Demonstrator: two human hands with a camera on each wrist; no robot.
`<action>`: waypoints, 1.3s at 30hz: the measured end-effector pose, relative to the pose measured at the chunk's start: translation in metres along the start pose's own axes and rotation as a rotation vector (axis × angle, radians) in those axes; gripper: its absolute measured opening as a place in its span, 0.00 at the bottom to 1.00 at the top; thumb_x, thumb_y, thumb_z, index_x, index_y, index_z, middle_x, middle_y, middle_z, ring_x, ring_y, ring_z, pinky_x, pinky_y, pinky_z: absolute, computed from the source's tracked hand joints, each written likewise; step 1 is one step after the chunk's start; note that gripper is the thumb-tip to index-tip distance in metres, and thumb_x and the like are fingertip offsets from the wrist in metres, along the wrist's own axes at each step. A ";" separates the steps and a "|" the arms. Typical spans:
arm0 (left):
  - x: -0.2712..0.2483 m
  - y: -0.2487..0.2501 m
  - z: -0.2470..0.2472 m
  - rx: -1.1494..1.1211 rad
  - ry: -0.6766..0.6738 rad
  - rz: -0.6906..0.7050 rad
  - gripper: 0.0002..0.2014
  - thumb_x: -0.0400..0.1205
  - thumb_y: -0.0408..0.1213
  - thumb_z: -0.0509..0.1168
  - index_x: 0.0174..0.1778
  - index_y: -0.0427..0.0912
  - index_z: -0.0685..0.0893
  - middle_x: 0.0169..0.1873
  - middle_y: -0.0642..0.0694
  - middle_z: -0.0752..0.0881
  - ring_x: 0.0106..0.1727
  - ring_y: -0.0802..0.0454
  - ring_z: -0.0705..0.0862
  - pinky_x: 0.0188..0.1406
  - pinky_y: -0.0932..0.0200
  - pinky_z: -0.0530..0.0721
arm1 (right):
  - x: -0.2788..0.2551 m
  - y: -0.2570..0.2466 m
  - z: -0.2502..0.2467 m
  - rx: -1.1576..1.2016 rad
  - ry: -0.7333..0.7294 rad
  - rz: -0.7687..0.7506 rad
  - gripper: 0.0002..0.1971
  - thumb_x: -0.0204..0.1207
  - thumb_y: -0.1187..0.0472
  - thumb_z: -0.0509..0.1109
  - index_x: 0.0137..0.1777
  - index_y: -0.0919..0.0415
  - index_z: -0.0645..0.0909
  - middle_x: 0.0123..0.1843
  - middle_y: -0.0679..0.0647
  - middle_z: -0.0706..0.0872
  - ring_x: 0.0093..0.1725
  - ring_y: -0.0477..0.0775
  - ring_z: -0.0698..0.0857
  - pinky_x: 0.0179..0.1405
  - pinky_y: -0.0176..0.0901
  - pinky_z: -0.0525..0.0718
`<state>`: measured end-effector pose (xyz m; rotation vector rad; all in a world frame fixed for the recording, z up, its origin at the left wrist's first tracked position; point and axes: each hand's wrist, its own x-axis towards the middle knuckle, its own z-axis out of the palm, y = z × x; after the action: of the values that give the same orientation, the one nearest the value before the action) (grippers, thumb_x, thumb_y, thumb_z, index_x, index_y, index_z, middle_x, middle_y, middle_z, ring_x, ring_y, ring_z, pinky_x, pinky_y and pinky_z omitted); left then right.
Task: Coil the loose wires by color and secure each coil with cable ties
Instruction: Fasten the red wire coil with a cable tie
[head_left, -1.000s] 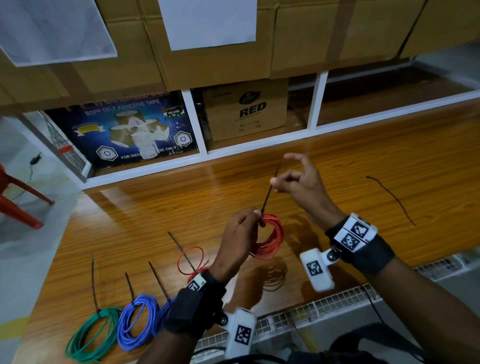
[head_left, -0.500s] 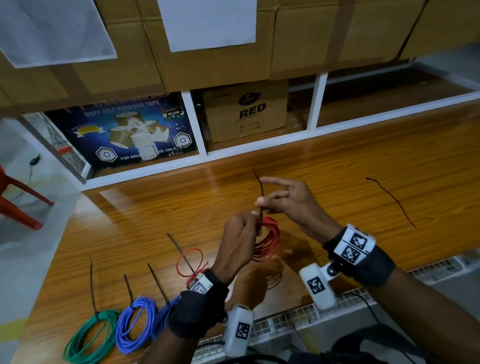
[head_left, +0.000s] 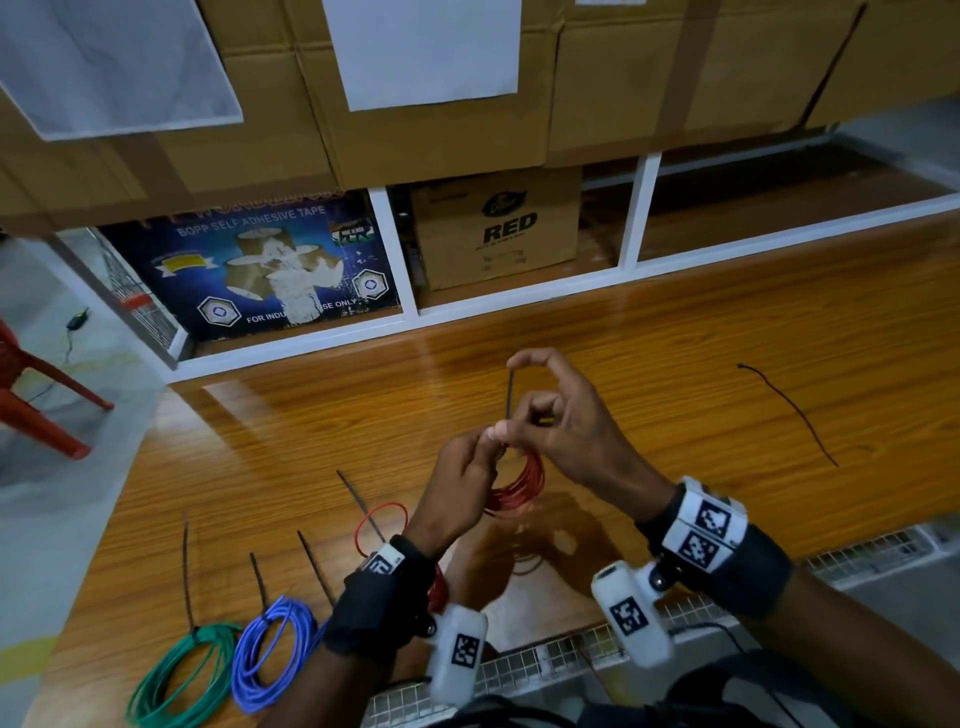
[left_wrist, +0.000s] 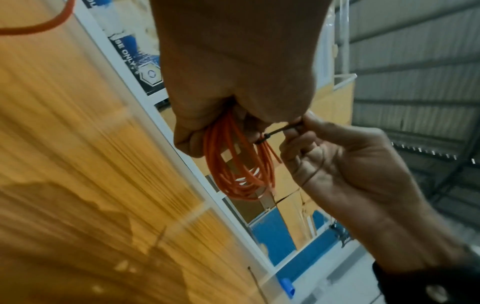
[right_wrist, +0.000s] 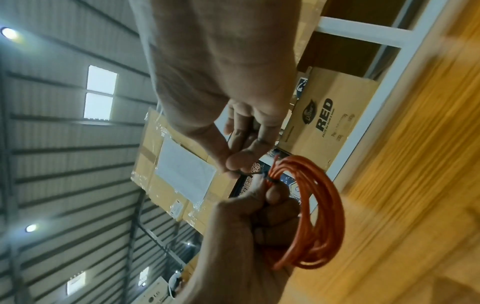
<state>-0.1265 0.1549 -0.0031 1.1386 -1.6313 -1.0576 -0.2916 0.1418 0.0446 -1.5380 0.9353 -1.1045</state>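
My left hand grips a red wire coil held above the wooden table; the red wire coil hangs from its fist. A black cable tie is cinched round the coil and its tail sticks up. My right hand pinches that cable tie close to the coil between thumb and fingers. On the table at the near left lie a tied green coil and a tied blue coil. A second red coil lies behind my left wrist, partly hidden.
A loose black cable tie lies on the table to the right. Cardboard boxes fill the white shelf frame behind. A wire mesh edge runs along the near side. A red chair stands at the far left.
My right hand has slid down the cable tie from its raised tip to the coil. The tie's tail now stands upright above the fingers. The left hand has kept its hold.
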 end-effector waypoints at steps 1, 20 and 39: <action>-0.001 -0.001 0.000 0.039 0.000 0.019 0.21 0.93 0.43 0.52 0.34 0.52 0.79 0.22 0.57 0.71 0.24 0.60 0.65 0.26 0.59 0.63 | -0.006 0.001 0.003 -0.025 -0.042 -0.017 0.30 0.77 0.72 0.78 0.75 0.55 0.71 0.35 0.58 0.88 0.37 0.57 0.89 0.46 0.48 0.90; -0.007 0.006 0.000 0.110 -0.081 0.072 0.17 0.93 0.45 0.56 0.36 0.52 0.77 0.27 0.59 0.73 0.29 0.60 0.69 0.31 0.55 0.66 | 0.006 0.030 -0.012 -0.039 0.157 0.156 0.08 0.72 0.76 0.80 0.38 0.63 0.91 0.43 0.50 0.95 0.46 0.47 0.93 0.44 0.40 0.89; 0.003 -0.005 0.009 -0.120 0.016 -0.319 0.26 0.92 0.37 0.55 0.25 0.49 0.77 0.19 0.56 0.67 0.20 0.58 0.63 0.23 0.62 0.62 | -0.002 0.036 -0.004 -0.050 -0.063 0.012 0.08 0.77 0.75 0.76 0.54 0.69 0.90 0.47 0.60 0.94 0.50 0.57 0.94 0.55 0.54 0.92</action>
<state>-0.1347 0.1524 -0.0099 1.3509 -1.3812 -1.3262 -0.2977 0.1346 0.0096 -1.5963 0.9344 -1.0258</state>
